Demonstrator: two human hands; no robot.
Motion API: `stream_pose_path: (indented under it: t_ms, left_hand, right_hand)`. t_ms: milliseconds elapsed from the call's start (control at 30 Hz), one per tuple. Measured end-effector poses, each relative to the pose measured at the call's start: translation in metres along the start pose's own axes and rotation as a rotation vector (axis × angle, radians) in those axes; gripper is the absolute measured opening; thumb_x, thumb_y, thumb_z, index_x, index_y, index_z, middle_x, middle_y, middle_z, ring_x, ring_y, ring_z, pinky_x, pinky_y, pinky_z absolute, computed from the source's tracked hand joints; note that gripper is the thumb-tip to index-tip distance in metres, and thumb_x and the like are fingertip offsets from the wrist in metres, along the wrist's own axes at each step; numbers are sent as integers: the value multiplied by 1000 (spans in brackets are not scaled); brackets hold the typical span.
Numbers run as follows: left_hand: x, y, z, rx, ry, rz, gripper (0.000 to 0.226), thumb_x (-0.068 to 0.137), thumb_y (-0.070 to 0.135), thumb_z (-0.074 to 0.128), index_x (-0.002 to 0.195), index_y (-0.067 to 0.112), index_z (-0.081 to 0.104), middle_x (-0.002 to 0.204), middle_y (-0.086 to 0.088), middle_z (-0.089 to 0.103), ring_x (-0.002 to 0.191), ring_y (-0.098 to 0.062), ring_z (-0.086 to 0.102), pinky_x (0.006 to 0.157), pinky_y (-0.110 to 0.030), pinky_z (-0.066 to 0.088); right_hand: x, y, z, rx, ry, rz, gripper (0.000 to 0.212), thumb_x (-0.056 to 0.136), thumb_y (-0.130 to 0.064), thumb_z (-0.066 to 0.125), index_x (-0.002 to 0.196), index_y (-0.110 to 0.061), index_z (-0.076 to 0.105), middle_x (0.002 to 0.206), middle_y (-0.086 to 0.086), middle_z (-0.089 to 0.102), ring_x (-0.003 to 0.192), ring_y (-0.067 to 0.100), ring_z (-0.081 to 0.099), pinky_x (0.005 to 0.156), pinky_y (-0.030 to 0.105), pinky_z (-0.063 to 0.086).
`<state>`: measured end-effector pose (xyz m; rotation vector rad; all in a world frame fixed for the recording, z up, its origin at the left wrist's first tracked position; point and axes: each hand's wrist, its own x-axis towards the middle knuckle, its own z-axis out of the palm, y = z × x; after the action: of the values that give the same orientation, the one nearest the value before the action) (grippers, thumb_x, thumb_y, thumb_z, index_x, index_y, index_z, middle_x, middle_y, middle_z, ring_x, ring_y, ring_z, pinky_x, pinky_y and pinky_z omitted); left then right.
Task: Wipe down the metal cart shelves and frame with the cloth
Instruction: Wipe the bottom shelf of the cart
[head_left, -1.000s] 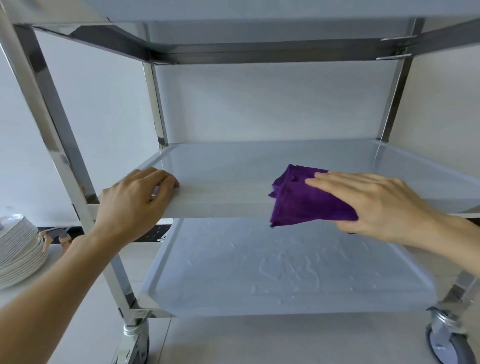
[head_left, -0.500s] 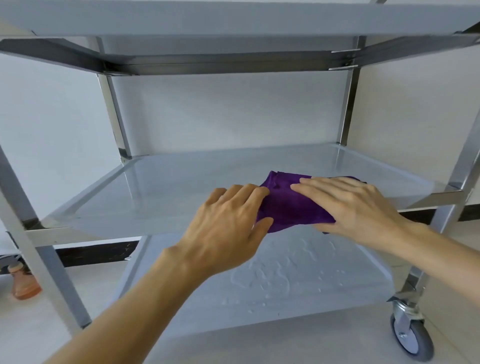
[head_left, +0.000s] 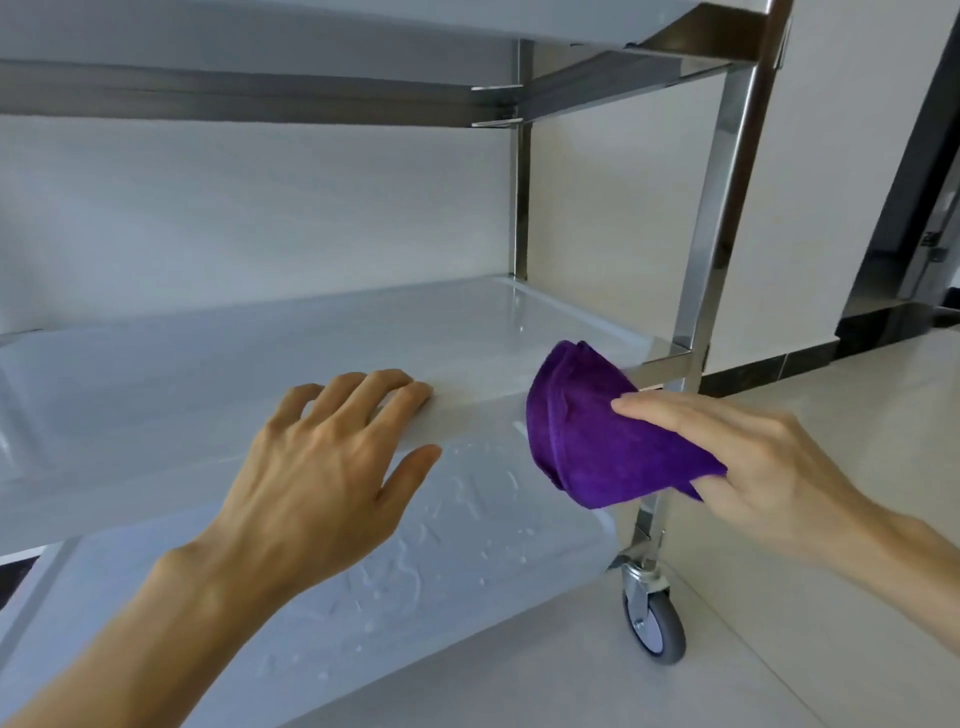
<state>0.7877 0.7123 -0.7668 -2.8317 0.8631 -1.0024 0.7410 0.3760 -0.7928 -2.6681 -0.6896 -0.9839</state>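
Head view shows your cart (head_left: 722, 171) close up, its middle shelf (head_left: 218, 364) across the frame and a wet lower shelf (head_left: 447, 561) beneath. Your left hand (head_left: 317, 473) rests flat, fingers spread, on the middle shelf's front edge. Your right hand (head_left: 748, 467) pinches the folded purple cloth (head_left: 597, 431) at that shelf's front right corner, above a caster wheel (head_left: 655, 626).

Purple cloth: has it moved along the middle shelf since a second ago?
Yes. The purple cloth went rightward along the middle shelf, now near the right front post.
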Motion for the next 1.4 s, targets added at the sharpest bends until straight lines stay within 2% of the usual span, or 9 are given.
stream_pose_path:
  t_ms: [100,233,400,633,733,867,1100,1200,1400]
  left_hand:
    - [4,5,10,25,45,10,46,93,48,44,124,17,59,122,3,64,108,-27,64,86,-47,49]
    - [5,3,20,38,125,6,43,94,47,43,122,18,58,119,3,64,105,-29,63,83,-46,47]
    - [6,1,26,16,148,22,43,95,48,40,124,20,56,120,6,62,107,-28,62,83,-46,46]
    - [19,17,23,26,104,-28,51,91,54,41,113,11,59,105,-4,63,89,-37,64,78,-50,46]
    - [24,26,24,59,58,-26,54,90,54,41,112,7,59,104,-7,63,85,-38,63,74,-50,47]
    - [24,23,26,67,59,-8,56,90,54,41,116,8,58,107,-7,61,89,-37,63,76,-50,47]
    - [23,18,35,54,173,14,49,91,51,44,116,11,56,107,-5,59,87,-36,61,78,-50,43]
    - [24,13,46,66,208,22,50,93,51,42,119,11,54,111,-5,56,90,-36,58,78,-51,42]
    - [25,2,62,9,214,53,55,92,54,44,128,12,48,117,-7,51,94,-38,52,79,-57,42]
  right_hand:
    - [-25,4,-4,394,-349,420,75,82,10,57,123,-53,59,112,-23,70,92,1,69,68,17,54]
    - [-50,27,10,608,-779,1046,34,83,1,60,99,-24,76,96,7,76,84,20,73,66,28,54]
    - [-69,55,8,641,-386,1443,9,88,0,62,93,3,68,79,21,73,70,33,69,53,28,50]
    - [-19,36,28,649,460,1203,45,97,-19,54,139,-34,45,113,0,63,97,24,64,74,36,54]
    - [9,8,52,675,474,1036,66,95,-24,58,152,-37,26,125,-7,58,115,21,58,95,40,51]
    - [18,-12,86,622,400,937,88,92,-38,61,158,-27,3,162,-1,14,148,18,21,118,42,30]
    - [9,34,79,423,592,818,66,80,-7,78,134,-13,40,131,5,44,118,22,51,99,30,48]
    - [24,46,82,425,659,822,64,73,-5,83,119,-13,39,123,3,41,109,17,50,82,4,39]
    - [43,59,91,520,768,897,62,73,-6,79,109,-20,30,114,2,47,94,19,57,61,9,43]
